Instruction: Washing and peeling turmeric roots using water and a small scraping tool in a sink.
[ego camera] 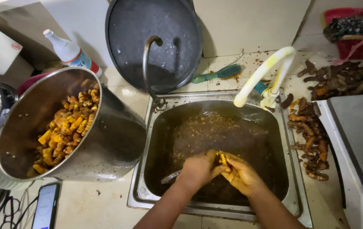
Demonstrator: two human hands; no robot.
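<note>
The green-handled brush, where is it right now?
In the head view the green-handled brush lies on the counter behind the sink, between the dark round lid leaning on the wall and the pale yellow tap.

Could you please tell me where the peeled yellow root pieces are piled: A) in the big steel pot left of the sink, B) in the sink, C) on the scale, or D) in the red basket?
A: the yellow pieces lie heaped inside the tilted steel pot standing left of the sink.
</note>
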